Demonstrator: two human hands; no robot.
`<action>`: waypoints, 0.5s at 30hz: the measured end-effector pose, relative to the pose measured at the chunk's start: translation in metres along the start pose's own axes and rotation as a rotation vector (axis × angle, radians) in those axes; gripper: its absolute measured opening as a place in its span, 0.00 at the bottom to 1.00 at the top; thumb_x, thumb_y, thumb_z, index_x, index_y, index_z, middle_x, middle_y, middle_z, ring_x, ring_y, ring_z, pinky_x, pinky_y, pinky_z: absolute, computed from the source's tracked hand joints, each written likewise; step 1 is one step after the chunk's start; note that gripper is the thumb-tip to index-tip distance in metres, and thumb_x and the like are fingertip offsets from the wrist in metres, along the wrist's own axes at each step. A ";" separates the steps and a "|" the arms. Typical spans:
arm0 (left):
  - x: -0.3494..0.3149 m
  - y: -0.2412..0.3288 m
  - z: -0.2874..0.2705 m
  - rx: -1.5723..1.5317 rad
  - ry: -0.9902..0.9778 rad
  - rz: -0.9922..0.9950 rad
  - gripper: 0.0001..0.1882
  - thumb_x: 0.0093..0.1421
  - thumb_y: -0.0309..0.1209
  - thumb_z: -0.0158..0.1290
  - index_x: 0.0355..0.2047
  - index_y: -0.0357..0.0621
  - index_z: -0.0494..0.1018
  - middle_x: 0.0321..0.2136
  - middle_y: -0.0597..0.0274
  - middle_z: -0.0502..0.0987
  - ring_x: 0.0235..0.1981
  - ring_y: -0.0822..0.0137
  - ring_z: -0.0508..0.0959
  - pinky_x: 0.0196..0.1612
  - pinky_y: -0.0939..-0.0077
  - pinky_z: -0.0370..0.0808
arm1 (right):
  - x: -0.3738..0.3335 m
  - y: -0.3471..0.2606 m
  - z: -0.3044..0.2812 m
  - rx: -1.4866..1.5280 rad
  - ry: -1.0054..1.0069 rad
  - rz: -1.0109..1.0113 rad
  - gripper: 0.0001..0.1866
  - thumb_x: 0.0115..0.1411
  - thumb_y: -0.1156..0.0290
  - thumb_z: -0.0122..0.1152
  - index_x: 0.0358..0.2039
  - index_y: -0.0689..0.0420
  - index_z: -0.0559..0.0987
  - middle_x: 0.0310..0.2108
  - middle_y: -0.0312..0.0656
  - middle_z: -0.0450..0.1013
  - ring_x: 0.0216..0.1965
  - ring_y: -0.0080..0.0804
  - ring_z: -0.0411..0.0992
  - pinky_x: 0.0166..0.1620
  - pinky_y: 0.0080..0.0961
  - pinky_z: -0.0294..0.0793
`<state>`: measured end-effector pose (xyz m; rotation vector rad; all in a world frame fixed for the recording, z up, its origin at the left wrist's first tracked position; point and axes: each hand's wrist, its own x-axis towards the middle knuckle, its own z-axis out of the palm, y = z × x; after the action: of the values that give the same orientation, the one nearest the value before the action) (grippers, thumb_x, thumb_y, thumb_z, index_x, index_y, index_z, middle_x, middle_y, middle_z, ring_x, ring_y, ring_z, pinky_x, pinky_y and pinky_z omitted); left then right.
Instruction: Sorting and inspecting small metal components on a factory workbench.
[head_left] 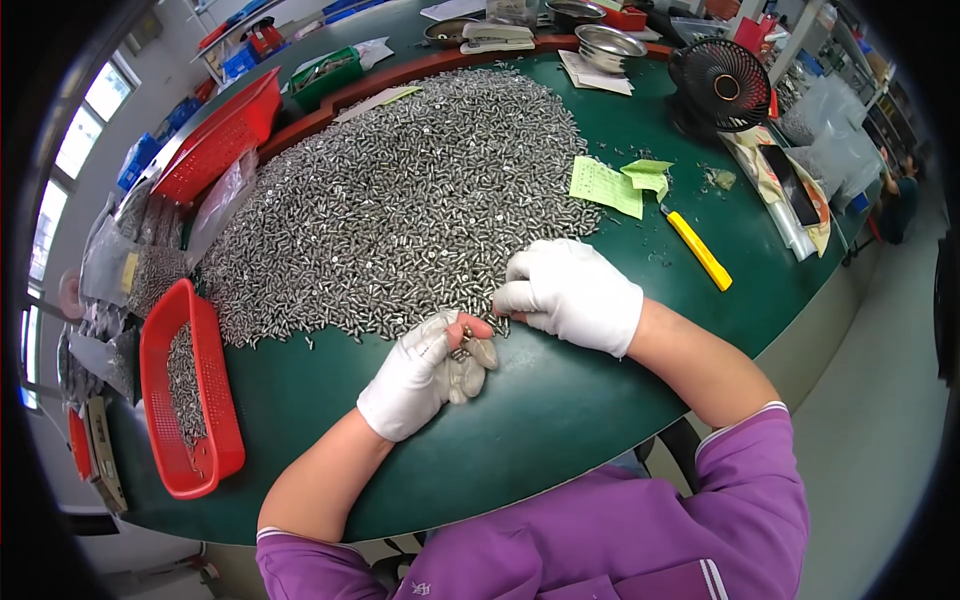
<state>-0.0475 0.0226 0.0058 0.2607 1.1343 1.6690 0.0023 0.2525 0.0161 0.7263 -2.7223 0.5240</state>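
A broad heap of small silvery screws (400,190) covers the middle of the green table. At its near edge, my left hand (430,370), in a white glove with bare thumb and fingertip, is curled with its palm side partly up. A few screws (462,352) show between its fingers. Just to the right, my right hand (570,298), also white-gloved, reaches down to the edge of the heap. Its fingers are pinched together and touch the screws there. Whatever lies between those fingertips is hidden.
A red basket (232,450) holding screws stands at left. Another red basket (220,135) leans behind the heap. At right lie a yellow cutter (697,248), green paper slips (607,187) and a phone (788,185), with a black fan (720,85) behind. Metal bowls (610,42) stand farther back.
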 end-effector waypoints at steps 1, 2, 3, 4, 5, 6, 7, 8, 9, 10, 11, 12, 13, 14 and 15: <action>0.000 0.000 0.001 -0.026 -0.021 0.020 0.20 0.64 0.49 0.49 0.44 0.45 0.70 0.32 0.63 0.75 0.24 0.74 0.69 0.24 0.83 0.64 | 0.000 0.000 0.000 -0.023 -0.049 -0.006 0.06 0.50 0.69 0.62 0.31 0.48 0.78 0.28 0.36 0.69 0.33 0.38 0.71 0.35 0.35 0.71; 0.000 0.000 0.001 -0.026 -0.019 0.020 0.20 0.64 0.49 0.49 0.44 0.45 0.70 0.32 0.63 0.75 0.24 0.74 0.69 0.24 0.83 0.64 | 0.000 0.000 0.000 -0.023 -0.049 -0.007 0.06 0.50 0.69 0.62 0.31 0.48 0.78 0.28 0.36 0.69 0.33 0.38 0.71 0.35 0.35 0.71; -0.001 0.000 0.001 -0.019 -0.016 0.027 0.20 0.64 0.49 0.49 0.44 0.45 0.69 0.33 0.62 0.75 0.24 0.74 0.69 0.24 0.83 0.64 | 0.000 0.000 -0.001 -0.044 -0.059 -0.013 0.07 0.50 0.69 0.62 0.31 0.48 0.77 0.28 0.36 0.69 0.34 0.38 0.71 0.35 0.35 0.71; -0.002 0.000 0.002 -0.012 -0.013 0.034 0.21 0.64 0.49 0.49 0.44 0.44 0.69 0.33 0.62 0.74 0.24 0.74 0.69 0.25 0.82 0.64 | 0.001 -0.001 -0.002 -0.065 -0.069 -0.020 0.07 0.49 0.69 0.62 0.31 0.48 0.77 0.27 0.36 0.69 0.34 0.38 0.71 0.36 0.35 0.71; -0.001 0.000 0.001 -0.013 -0.014 0.034 0.21 0.64 0.49 0.49 0.44 0.44 0.69 0.33 0.62 0.74 0.24 0.74 0.69 0.25 0.82 0.64 | 0.001 -0.001 -0.002 -0.065 -0.070 -0.019 0.07 0.49 0.69 0.62 0.31 0.48 0.77 0.27 0.36 0.69 0.34 0.38 0.71 0.36 0.35 0.71; -0.001 -0.001 0.000 -0.014 -0.011 0.033 0.20 0.64 0.48 0.49 0.44 0.44 0.69 0.33 0.62 0.74 0.24 0.74 0.69 0.24 0.83 0.64 | 0.001 -0.002 -0.003 -0.086 -0.098 -0.014 0.07 0.49 0.69 0.62 0.31 0.49 0.77 0.28 0.36 0.69 0.34 0.38 0.71 0.36 0.35 0.71; 0.000 -0.001 0.000 -0.015 -0.008 0.033 0.20 0.64 0.48 0.49 0.44 0.44 0.69 0.33 0.62 0.75 0.24 0.74 0.68 0.24 0.83 0.64 | 0.001 -0.003 -0.003 -0.106 -0.125 -0.009 0.07 0.50 0.69 0.62 0.31 0.49 0.77 0.28 0.37 0.70 0.34 0.39 0.71 0.36 0.36 0.71; 0.000 -0.001 0.000 -0.015 -0.008 0.033 0.20 0.64 0.48 0.49 0.44 0.44 0.69 0.33 0.62 0.75 0.24 0.74 0.68 0.24 0.83 0.64 | 0.001 -0.005 -0.004 -0.106 -0.125 -0.009 0.07 0.50 0.69 0.62 0.31 0.49 0.77 0.28 0.37 0.70 0.34 0.39 0.71 0.36 0.36 0.71; 0.000 -0.002 -0.001 -0.013 -0.016 0.037 0.19 0.64 0.47 0.51 0.44 0.44 0.69 0.33 0.62 0.75 0.23 0.74 0.68 0.24 0.83 0.64 | 0.002 -0.007 -0.005 -0.114 -0.147 0.033 0.06 0.51 0.68 0.62 0.31 0.50 0.77 0.29 0.37 0.70 0.34 0.39 0.71 0.37 0.36 0.71; 0.000 -0.002 -0.001 -0.011 -0.025 0.041 0.19 0.63 0.46 0.52 0.44 0.44 0.69 0.33 0.63 0.75 0.23 0.75 0.68 0.24 0.84 0.64 | 0.002 -0.009 -0.005 -0.121 -0.168 0.074 0.06 0.51 0.68 0.61 0.31 0.51 0.77 0.29 0.37 0.70 0.35 0.39 0.71 0.37 0.36 0.71; 0.001 -0.003 -0.001 -0.010 -0.023 0.044 0.19 0.63 0.46 0.52 0.44 0.44 0.69 0.33 0.63 0.75 0.23 0.75 0.68 0.24 0.84 0.64 | 0.001 -0.010 -0.004 -0.121 -0.167 0.071 0.06 0.51 0.68 0.61 0.31 0.51 0.77 0.29 0.37 0.70 0.35 0.39 0.71 0.37 0.36 0.71; 0.001 -0.006 0.000 -0.021 -0.016 0.060 0.15 0.63 0.43 0.53 0.42 0.46 0.70 0.32 0.64 0.75 0.22 0.76 0.68 0.23 0.85 0.62 | 0.001 -0.010 -0.004 -0.032 -0.097 0.101 0.06 0.52 0.68 0.61 0.31 0.51 0.77 0.30 0.37 0.71 0.36 0.39 0.71 0.38 0.36 0.71; 0.001 -0.007 0.001 -0.032 -0.008 0.076 0.12 0.62 0.39 0.55 0.41 0.48 0.72 0.30 0.66 0.76 0.20 0.77 0.67 0.21 0.85 0.60 | 0.001 -0.011 -0.004 0.058 -0.027 0.131 0.06 0.52 0.68 0.61 0.31 0.51 0.77 0.30 0.37 0.71 0.36 0.38 0.71 0.39 0.35 0.71; 0.001 -0.007 0.002 -0.054 0.016 0.048 0.10 0.62 0.37 0.56 0.41 0.48 0.72 0.30 0.67 0.76 0.20 0.78 0.66 0.21 0.86 0.59 | 0.001 -0.012 -0.003 0.060 -0.029 0.128 0.06 0.52 0.68 0.61 0.31 0.51 0.77 0.30 0.37 0.71 0.36 0.38 0.71 0.39 0.35 0.71; 0.000 -0.007 0.003 -0.056 0.018 0.049 0.10 0.62 0.37 0.56 0.41 0.48 0.72 0.30 0.67 0.76 0.20 0.78 0.66 0.21 0.86 0.59 | 0.000 -0.012 -0.003 0.030 -0.011 0.126 0.05 0.52 0.67 0.61 0.31 0.51 0.77 0.31 0.37 0.71 0.36 0.38 0.71 0.39 0.36 0.72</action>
<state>-0.0413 0.0245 0.0018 0.2400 1.1012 1.7464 0.0090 0.2438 0.0225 0.5689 -2.7889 0.5924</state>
